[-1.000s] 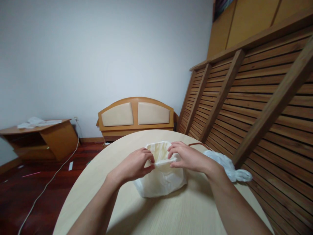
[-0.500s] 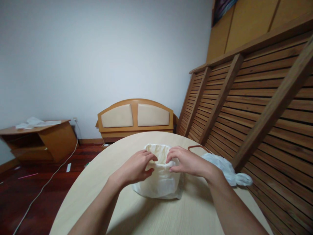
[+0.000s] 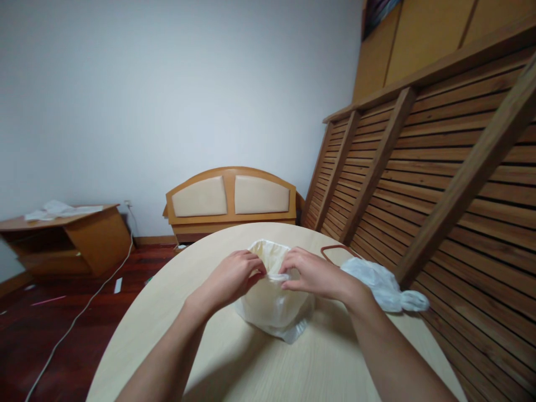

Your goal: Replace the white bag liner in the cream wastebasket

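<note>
A white plastic bag [image 3: 274, 307] stands upright on the round pale wooden table [image 3: 188, 268], its mouth open at the top and a corner of its base sticking out toward me. My left hand [image 3: 238, 274] pinches the near rim of the bag from the left. On the right side of the same rim, my right hand [image 3: 312, 273] has its thumb and fingers closed on the plastic. A short stretch of rim shows between the two hands. What is inside the bag cannot be made out.
A knotted white plastic bag [image 3: 372, 282] lies at the table's right, beside a brown loop-shaped item [image 3: 330, 247]. A slatted wooden frame [image 3: 439, 184] leans along the right. Behind the table is a headboard [image 3: 230, 195]; a low cabinet [image 3: 98, 234] stands at left.
Both hands have closed on the near rim, which now looks pinched and bunched between them. The bag's base has shifted and turned slightly, with a corner now pointing toward me.
</note>
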`<state>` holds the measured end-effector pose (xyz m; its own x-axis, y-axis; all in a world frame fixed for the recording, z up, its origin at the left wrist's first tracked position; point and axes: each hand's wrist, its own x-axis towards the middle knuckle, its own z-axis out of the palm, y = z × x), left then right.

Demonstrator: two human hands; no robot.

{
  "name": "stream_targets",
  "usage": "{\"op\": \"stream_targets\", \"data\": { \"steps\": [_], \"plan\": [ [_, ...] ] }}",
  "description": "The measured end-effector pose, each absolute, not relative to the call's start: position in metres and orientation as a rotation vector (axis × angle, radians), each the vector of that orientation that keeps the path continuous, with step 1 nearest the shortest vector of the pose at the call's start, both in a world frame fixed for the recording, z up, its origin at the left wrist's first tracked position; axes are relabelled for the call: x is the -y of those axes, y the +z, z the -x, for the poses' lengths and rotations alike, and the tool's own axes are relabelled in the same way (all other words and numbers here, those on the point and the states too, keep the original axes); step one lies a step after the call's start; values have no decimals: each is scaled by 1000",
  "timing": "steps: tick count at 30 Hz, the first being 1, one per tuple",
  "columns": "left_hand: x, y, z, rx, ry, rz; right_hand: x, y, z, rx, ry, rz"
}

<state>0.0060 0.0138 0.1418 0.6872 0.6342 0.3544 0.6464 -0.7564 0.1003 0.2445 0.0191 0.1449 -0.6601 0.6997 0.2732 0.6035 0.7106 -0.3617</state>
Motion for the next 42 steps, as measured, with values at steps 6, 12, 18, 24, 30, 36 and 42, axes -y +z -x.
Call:
{"op": "stream_targets", "data": {
  "steps": [6,12,18,24,30,36,42],
  "plan": [
    [-11,137,-11,1075,-687,2931,-17,146,-241,2538,362,959],
    [-15,137,-7,1093,-581,2935,-20,149,-253,2494,282,1004],
    [-6,139,-17,1128,-599,2896,-20,145,-238,2525,231,966],
    [-11,136,-13,1098,-555,2901,-22,145,-246,2514,238,956],
    [-10,137,-6,1103,-524,2936,-23,147,-252,2506,270,1022],
    [-4,137,-16,1122,-702,2899,-26,145,-259,2499,298,1056],
    [-4,135,-19,1141,-600,2856,-26,140,-251,2530,192,1052]
  ]
}}
